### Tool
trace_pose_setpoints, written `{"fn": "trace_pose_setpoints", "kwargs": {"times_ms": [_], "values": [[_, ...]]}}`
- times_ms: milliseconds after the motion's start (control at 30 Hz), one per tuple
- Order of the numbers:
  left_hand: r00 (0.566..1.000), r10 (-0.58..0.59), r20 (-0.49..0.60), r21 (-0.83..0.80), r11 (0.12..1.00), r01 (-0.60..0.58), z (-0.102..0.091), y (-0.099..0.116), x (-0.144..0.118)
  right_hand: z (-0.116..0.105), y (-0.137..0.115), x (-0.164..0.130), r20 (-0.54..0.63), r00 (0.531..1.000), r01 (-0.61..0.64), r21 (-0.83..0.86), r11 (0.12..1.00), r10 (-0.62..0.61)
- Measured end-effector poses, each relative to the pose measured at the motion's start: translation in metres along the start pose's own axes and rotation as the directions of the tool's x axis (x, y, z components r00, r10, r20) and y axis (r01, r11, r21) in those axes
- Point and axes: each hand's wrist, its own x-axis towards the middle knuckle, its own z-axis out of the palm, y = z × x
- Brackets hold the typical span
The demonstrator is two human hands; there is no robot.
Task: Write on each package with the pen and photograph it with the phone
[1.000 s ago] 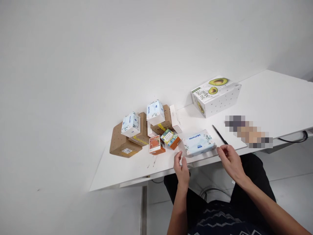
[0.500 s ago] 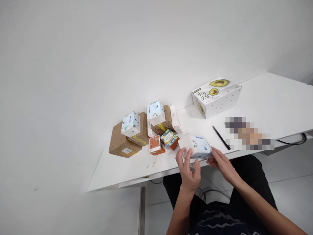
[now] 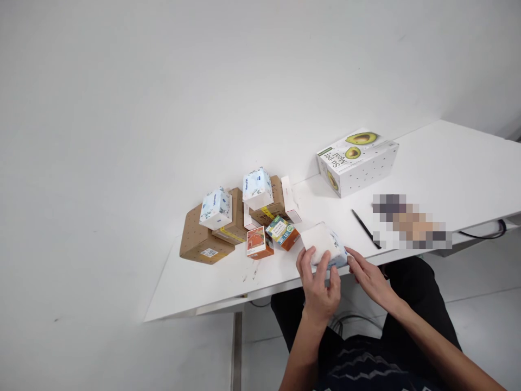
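At the table's front edge I hold a white and pale-blue tissue pack (image 3: 321,241), tilted with its plain white end turned up toward me. The fingers of my left hand (image 3: 319,288) are spread and curled against that white end. My right hand (image 3: 368,277) pinches the printed far-right end between thumb and fingers; part of its grip is hidden behind the pack. Two similar packs, a left one (image 3: 216,208) and a right one (image 3: 258,187), sit on cardboard boxes.
Cardboard boxes (image 3: 195,233) stand against the wall at left. Beside them are an orange box (image 3: 259,243), a green-topped box (image 3: 282,233) and a slim white box (image 3: 290,198). Farther right are an avocado-printed box (image 3: 358,163), a black pen (image 3: 366,228) and a pixelated patch.
The tissue pack has turned in my hands, so its white end faces up more and less of the printed side shows. Both hands shifted slightly with it.
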Motion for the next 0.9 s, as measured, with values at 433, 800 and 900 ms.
{"fn": "trace_pose_setpoints", "kwargs": {"times_ms": [433, 800, 900], "values": [[0.996, 0.074, -0.054, 0.083, 0.994, -0.069, 0.013, -0.006, 0.006, -0.039, -0.024, 0.046, -0.240, 0.912, 0.115, -0.630, 0.768, -0.333], [0.990, 0.116, -0.080, 0.192, 0.976, -0.099, 0.016, -0.001, 0.014, -0.066, -0.020, 0.088, -0.059, 0.983, 0.109, -0.568, 0.816, -0.173], [0.991, 0.112, -0.077, 0.177, 0.980, -0.097, 0.017, -0.002, 0.012, -0.076, -0.039, 0.073, -0.078, 0.985, 0.152, -0.007, 0.988, -0.152]]}}
